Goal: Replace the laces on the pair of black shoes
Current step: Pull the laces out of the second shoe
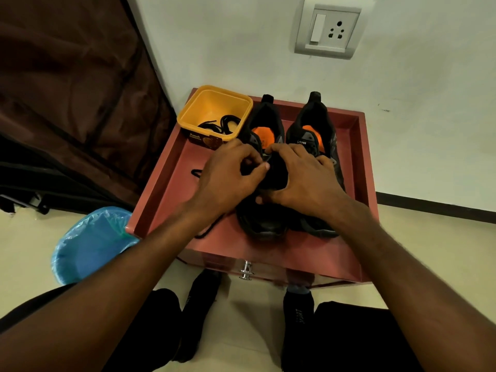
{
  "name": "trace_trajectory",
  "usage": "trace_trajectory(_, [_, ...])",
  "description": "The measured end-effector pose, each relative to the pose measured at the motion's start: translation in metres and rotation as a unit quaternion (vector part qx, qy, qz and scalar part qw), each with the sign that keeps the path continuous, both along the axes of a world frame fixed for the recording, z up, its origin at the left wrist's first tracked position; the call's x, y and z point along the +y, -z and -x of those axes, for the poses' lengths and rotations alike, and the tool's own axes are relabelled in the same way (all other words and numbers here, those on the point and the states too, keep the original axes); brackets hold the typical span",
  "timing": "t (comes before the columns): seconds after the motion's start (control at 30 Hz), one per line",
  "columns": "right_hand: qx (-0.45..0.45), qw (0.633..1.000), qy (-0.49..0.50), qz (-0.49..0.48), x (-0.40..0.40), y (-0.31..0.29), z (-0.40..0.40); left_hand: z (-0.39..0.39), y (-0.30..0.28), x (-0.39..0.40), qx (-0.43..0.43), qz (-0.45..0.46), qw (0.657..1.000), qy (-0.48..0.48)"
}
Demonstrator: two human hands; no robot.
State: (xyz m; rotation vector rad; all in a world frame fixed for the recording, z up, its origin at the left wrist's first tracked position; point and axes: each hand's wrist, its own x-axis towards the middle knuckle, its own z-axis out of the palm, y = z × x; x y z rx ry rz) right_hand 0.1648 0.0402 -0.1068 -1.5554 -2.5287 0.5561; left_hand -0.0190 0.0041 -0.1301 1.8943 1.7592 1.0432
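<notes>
Red desk [166,183] by a white wall: two black shoes side by side.
Left to right: one yellow tub [214,114] holding coiled black laces [220,124]; left hand [228,178] pinching at the left shoe [264,146]; right hand [303,181] curled on that shoe's tongue; right shoe [319,124] untouched.
</notes>
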Motion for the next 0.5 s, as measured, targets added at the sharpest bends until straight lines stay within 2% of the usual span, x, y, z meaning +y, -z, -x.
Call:
trace_trajectory(0.07, [0.0,1.0,-0.001,0.0,-0.001,0.001,0.002,-0.001,-0.002,-0.001,0.154,-0.041,0.987,0.029])
trace_trajectory(0.1, [-0.001,1.0,-0.001,0.0,-0.001,0.001,0.002,-0.002,-0.005,-0.001,0.204,-0.052,0.977,0.036])
trace_trajectory(0.2, [-0.002,1.0,-0.001,0.005,0.0,0.001,0.002,-0.009,-0.011,0.001,0.24,-0.042,0.97,0.021])
trace_trajectory(0.27, [0.002,1.0,0.0,0.006,0.0,0.001,0.002,-0.012,-0.012,0.004,0.157,0.012,0.988,-0.006])
trace_trajectory(0.3, [0.006,1.0,0.0,0.006,0.0,0.0,0.002,-0.014,-0.016,0.006,0.057,0.055,0.997,-0.025])
trace_trajectory(0.33, [0.011,1.0,0.001,0.007,0.0,0.0,0.001,-0.016,-0.02,0.008,-0.072,0.101,0.991,-0.043])
trace_trajectory(0.4, [0.013,1.0,0.006,0.011,0.002,-0.002,0.0,-0.019,-0.028,0.008,-0.286,0.177,0.939,-0.074])
trace_trajectory(0.47, [0.006,1.0,0.014,0.015,0.002,-0.004,-0.001,-0.021,-0.036,0.004,-0.375,0.22,0.896,-0.087])
trace_trajectory(0.5, [0.003,1.0,0.017,0.015,0.003,-0.005,-0.002,-0.02,-0.037,0.004,-0.383,0.224,0.892,-0.086])
